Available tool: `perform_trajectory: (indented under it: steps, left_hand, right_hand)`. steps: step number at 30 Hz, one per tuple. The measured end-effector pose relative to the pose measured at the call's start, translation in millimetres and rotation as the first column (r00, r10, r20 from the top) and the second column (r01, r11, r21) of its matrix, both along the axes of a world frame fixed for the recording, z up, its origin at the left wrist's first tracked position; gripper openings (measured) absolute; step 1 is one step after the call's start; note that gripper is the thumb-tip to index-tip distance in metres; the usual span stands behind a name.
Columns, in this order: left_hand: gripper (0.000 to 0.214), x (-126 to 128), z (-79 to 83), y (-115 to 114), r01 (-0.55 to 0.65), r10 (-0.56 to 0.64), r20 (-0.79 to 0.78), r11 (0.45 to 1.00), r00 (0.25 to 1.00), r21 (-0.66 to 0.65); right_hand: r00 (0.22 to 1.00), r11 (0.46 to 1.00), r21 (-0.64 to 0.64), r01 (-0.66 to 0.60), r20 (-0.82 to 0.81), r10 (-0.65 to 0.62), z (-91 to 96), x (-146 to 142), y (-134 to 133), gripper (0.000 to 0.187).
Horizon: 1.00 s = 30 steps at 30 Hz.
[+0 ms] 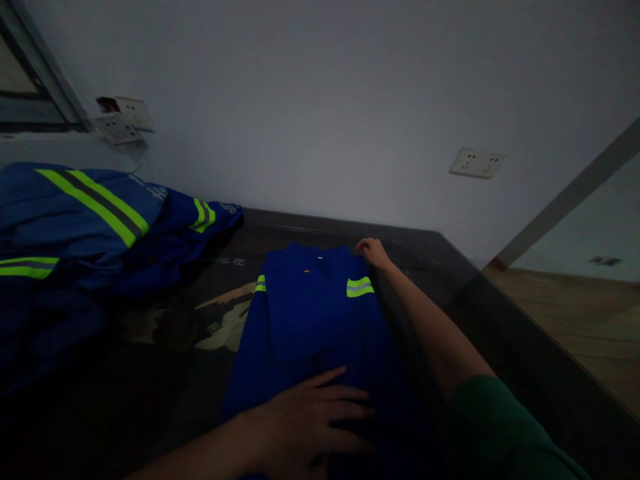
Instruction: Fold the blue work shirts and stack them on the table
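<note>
A blue work jacket (311, 310) with yellow-green and grey reflective bands lies flat on a dark table, its collar toward the wall. Its sides are folded inward, and its lower part fades into shadow. My left hand (315, 417) rests over the lower part with fingers spread. At the jacket's far right shoulder, my right hand (374, 253) has its fingers curled together against the edge of the cloth, which they seem to pinch. Its fingertips show only in part.
More blue work clothes (90, 220) with reflective bands lie heaped on the left of the dark table (410, 243). A pale wall (310, 120) with sockets (477, 163) rises behind. Beyond the table's right edge is a wooden floor (575, 320).
</note>
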State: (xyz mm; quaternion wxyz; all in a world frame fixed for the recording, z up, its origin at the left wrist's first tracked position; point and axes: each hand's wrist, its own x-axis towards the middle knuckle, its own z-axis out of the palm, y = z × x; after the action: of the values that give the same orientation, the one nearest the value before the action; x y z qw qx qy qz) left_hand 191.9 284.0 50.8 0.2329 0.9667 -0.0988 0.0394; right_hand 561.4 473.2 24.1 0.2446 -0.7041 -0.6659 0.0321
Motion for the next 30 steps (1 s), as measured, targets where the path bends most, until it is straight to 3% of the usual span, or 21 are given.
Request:
perform_trajectory:
  steps: [4,8,13,17,21,27,30]
  left_hand:
    - [0.053,1,-4.5,-2,-0.026,0.025,0.01,0.999,1.0,0.019]
    - [0.041,1,-6.7,-2,-0.033,0.03,0.06,0.998,0.998,0.051]
    - [0.037,1,-10.6,0,0.03,-0.03,0.095,1.0,0.995,0.008]
    - [0.042,2,-11.3,-1,0.009,-0.01,0.08,1.0,0.997,0.013]
    - [0.053,4,-12.8,-2,-0.065,0.06,0.067,0.995,0.996,0.071]
    - [0.048,5,-21.1,-1,-0.037,0.031,0.103,0.998,0.994,0.058]
    - [0.049,3,-17.1,-2,-0.024,0.019,0.085,0.998,0.996,0.059]
  right_hand:
    - [0.997,0.996,-0.048,-0.077,0.022,0.078,-0.5,-12,-4,0.03]
    - [0.992,0.996,-0.067,-0.065,0.105,0.072,-7.5,-23,-11,0.036]
    - [0.933,0.996,-0.038,-0.083,0.349,0.091,-4.9,-27,-16,0.032]
    - [0.917,0.999,0.039,0.01,0.399,-0.025,6.9,-38,-27,0.027]
    - [0.948,0.972,0.158,0.174,0.241,-0.208,8.4,-60,-65,0.038]
    - [0.961,0.97,-0.143,0.196,0.225,-0.161,-14.0,-94,-133,0.059]
    - [0.96,0.972,-0.142,0.185,0.236,-0.148,-11.6,-100,-143,0.055]
